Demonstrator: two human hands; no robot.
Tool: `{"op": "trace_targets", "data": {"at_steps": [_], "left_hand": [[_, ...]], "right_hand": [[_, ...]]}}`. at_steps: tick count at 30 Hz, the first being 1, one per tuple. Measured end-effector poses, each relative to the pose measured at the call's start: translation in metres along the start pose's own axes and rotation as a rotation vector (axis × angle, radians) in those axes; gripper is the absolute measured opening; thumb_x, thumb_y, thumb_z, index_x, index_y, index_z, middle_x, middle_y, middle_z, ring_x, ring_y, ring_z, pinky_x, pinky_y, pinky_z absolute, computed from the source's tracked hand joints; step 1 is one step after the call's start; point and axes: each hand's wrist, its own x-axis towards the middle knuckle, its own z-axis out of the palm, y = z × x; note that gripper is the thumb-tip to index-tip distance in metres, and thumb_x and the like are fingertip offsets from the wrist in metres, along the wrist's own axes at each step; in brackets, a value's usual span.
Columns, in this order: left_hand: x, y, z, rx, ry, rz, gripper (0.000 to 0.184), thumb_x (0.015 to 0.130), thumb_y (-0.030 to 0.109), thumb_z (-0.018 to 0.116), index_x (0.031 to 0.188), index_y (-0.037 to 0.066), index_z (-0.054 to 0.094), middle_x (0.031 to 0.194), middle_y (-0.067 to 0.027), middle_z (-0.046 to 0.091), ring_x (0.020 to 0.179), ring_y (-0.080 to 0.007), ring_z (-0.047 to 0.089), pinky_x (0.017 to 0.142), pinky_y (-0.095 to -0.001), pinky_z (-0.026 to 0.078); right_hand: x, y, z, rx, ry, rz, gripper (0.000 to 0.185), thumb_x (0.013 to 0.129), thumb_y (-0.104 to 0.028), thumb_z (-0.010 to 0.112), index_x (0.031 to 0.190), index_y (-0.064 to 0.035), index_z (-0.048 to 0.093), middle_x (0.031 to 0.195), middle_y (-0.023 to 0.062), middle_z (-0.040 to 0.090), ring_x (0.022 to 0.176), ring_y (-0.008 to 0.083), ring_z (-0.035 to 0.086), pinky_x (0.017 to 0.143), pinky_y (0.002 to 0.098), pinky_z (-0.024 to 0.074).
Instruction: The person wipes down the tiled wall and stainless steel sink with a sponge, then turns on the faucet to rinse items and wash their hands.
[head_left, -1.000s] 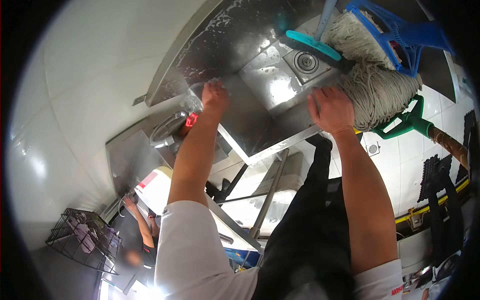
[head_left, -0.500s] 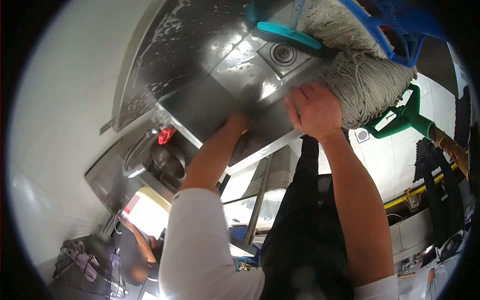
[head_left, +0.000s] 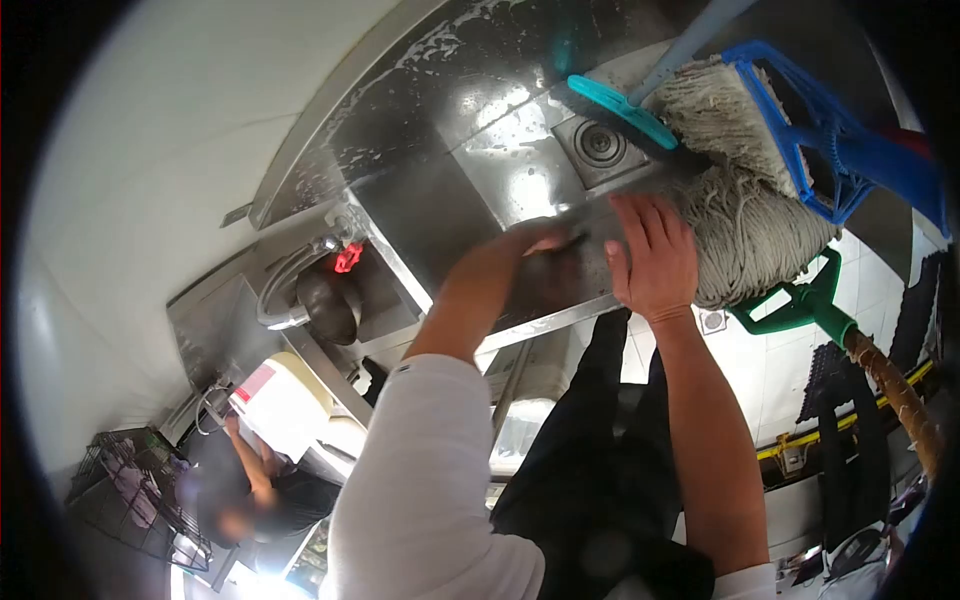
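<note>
The wide stainless-steel sink (head_left: 555, 317) holds the work, its far wall streaked with white residue and its floor wet and glossy. The right hand (head_left: 655, 262) is open, fingers extended against the sink's near inner wall, just beside the thick grey-white string mop (head_left: 745, 235). The left hand (head_left: 540, 240) reaches inside and is blurred—whether it grips anything cannot be told. Principal hazard: the wet metal offers poor grip, so weight placed on the right palm could make it slide, most likely into the mop strands. Second hazard: the mop lies across the near edge, with the green plastic mop clamp (head_left: 800, 303) outside, above the white tiled floor (head_left: 770, 375); a sideways push could unsettle it, and dripping strands could leave those tiles slippery. Third: the teal-headed brush (head_left: 622, 108) stands beside the round metal drain (head_left: 600, 144), close to the blue plastic mop frame (head_left: 800, 140); a knock to any one of these could shift the others—loose strands could then drift over the drain and slow the outflow. Lastly, the left forearm crosses the near rim, and if that edge is sharp, leaning on it could scrape the skin.
</note>
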Motion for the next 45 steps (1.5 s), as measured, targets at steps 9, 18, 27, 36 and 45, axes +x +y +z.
{"op": "trace_targets", "data": {"at_steps": [9, 18, 27, 36, 45], "left_hand": [[0.062, 0.007, 0.034, 0.177, 0.079, 0.522, 0.035, 0.098, 0.028, 0.044, 0.121, 0.007, 0.060, 0.118, -0.0164, 0.061, 0.109, -0.0282, 0.056, 0.092, -0.0411, 0.044], [-0.048, 0.049, 0.024, -0.250, 0.065, 0.246, 0.033, 0.095, 0.030, 0.050, 0.109, 0.003, 0.062, 0.118, -0.0186, 0.063, 0.105, -0.0299, 0.061, 0.093, -0.0419, 0.046], [-0.111, -0.062, 0.015, 0.070, 0.197, 0.193, 0.046, 0.087, 0.023, 0.058, 0.129, 0.006, 0.057, 0.126, -0.0193, 0.059, 0.119, -0.0325, 0.055, 0.102, -0.0401, 0.042], [-0.147, 0.040, 0.068, 0.060, 0.556, 0.206, 0.034, 0.089, 0.025, 0.055, 0.120, 0.015, 0.065, 0.119, -0.0132, 0.065, 0.111, -0.0280, 0.061, 0.098, -0.0387, 0.047], [-0.144, 0.103, 0.043, -0.011, 0.193, 0.127, 0.044, 0.092, 0.035, 0.050, 0.127, 0.009, 0.057, 0.136, -0.0154, 0.053, 0.124, -0.0334, 0.051, 0.102, -0.0452, 0.042]], "right_hand": [[-0.001, 0.000, 0.001, 0.015, 0.054, -0.028, 0.053, 0.096, -0.045, 0.038, 0.135, -0.0107, 0.049, 0.135, 0.0102, 0.050, 0.124, 0.0326, 0.046, 0.098, 0.0467, 0.0386], [-0.001, 0.002, 0.004, 0.001, 0.023, -0.038, 0.055, 0.096, -0.045, 0.039, 0.141, -0.0124, 0.043, 0.140, 0.0093, 0.046, 0.128, 0.0331, 0.043, 0.101, 0.0477, 0.0362], [-0.001, -0.003, 0.000, -0.006, -0.011, -0.030, 0.059, 0.095, -0.045, 0.039, 0.143, -0.0110, 0.039, 0.140, 0.0128, 0.046, 0.130, 0.0341, 0.041, 0.103, 0.0475, 0.0340], [0.003, -0.002, 0.000, 0.066, 0.075, -0.091, 0.068, 0.092, -0.053, 0.040, 0.144, -0.0083, 0.038, 0.139, 0.0153, 0.045, 0.130, 0.0354, 0.040, 0.104, 0.0483, 0.0324], [0.001, -0.004, -0.002, 0.003, 0.030, -0.052, 0.071, 0.091, -0.055, 0.041, 0.144, -0.0079, 0.036, 0.139, 0.0150, 0.045, 0.130, 0.0353, 0.040, 0.104, 0.0480, 0.0327]]}}
